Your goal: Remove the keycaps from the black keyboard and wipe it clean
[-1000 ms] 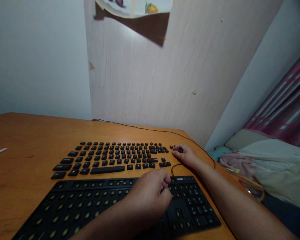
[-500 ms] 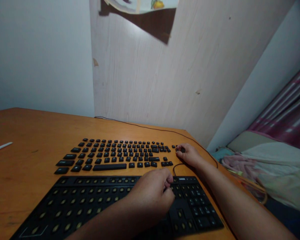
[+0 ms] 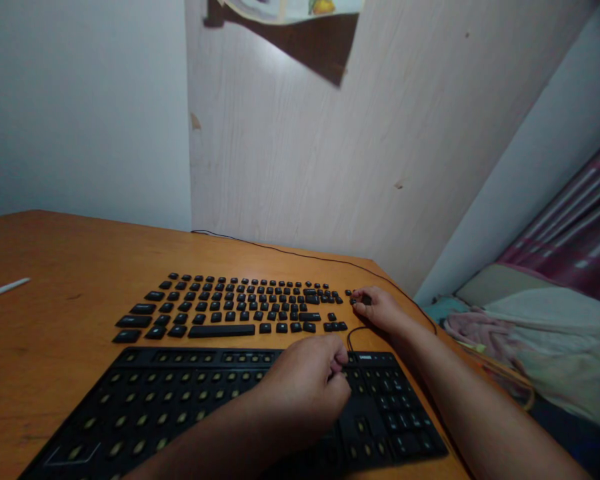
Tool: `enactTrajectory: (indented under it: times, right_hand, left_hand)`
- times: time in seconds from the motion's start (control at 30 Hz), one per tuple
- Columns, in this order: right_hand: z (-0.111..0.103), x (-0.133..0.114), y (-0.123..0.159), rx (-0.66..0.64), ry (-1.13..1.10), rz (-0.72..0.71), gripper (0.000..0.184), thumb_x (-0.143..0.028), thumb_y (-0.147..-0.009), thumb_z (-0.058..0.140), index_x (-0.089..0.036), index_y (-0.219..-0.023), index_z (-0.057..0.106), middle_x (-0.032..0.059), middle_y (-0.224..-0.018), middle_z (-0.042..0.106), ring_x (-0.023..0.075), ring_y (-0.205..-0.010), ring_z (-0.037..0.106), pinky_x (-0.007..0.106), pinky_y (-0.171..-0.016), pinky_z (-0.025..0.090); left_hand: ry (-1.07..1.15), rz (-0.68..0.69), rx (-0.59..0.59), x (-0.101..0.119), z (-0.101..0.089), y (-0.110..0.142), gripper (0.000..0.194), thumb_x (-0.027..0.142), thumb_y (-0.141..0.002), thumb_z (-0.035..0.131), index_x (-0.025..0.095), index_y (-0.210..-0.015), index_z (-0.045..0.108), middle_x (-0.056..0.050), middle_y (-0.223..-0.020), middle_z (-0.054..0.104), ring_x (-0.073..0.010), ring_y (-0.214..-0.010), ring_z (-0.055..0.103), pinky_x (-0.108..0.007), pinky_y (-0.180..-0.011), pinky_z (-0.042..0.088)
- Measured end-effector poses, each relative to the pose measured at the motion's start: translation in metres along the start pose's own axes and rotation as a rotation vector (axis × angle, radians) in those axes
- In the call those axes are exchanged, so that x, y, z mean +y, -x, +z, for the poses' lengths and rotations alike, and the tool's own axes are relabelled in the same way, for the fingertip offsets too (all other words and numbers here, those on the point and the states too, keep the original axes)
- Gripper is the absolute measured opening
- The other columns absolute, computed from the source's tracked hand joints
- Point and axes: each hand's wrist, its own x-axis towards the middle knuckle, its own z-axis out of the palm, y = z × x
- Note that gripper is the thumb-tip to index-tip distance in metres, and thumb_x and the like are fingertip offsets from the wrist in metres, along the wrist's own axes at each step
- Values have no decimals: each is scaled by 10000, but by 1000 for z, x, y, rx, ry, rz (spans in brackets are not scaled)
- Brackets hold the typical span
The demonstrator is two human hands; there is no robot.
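A black keyboard (image 3: 220, 363) lies on the desk, most of its key posts bare and caps still on the number pad at its right. My left hand (image 3: 310, 383) is closed over the keyboard's middle, thumb against curled fingers; whatever it may hold is hidden. Beyond the keyboard, loose black keycaps (image 3: 243, 298) lie in rows, with a long space bar (image 3: 221, 331) at the front. At the right end of those rows, my right hand (image 3: 379, 310) has its thumb and finger pinched at a small keycap (image 3: 353, 302).
The keyboard's thin cable (image 3: 300, 254) runs along the back of the wooden desk (image 3: 80, 253) and down its right side. A white pen-like stick (image 3: 4, 289) lies at the left. Right of the desk is a bed (image 3: 540, 313) with cloth on it. A pale wall panel (image 3: 290, 147) rises behind.
The view has shifted slightly. Both hands stay in nearly the same places over the keyboard and by the keycaps.
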Motion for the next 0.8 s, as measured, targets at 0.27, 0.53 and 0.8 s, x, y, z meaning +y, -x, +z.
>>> enactTrajectory:
  times: [0.27,0.53,0.8]
  right_hand:
    - [0,5,4,-9,-50,5,186,-332,-768,646,-210,-904,679,66,-942,705,227,-859,637,346,-790,498]
    - [1,5,3,-14,-34,7,151,-315,-770,655,-218,-878,693,60,-920,702,218,-839,624,341,-788,483]
    - [2,5,2,-20,-44,1,159,-295,-773,638,-207,-886,707,71,-909,712,223,-838,632,342,-787,487]
  left_hand:
    - [26,-23,-14,0,-1,-1,177,127,-743,476,216,-865,569,1,-777,620,-157,-700,542,-245,-581,347]
    - [-137,31,84,-1,-6,-2,142,141,-785,492,209,-870,583,-44,-915,622,-206,-877,545,-284,-723,407]
    - [-325,65,79,-11,-3,-1,166,175,-812,503,209,-932,612,-74,-1000,606,-243,-967,522,-349,-832,429]
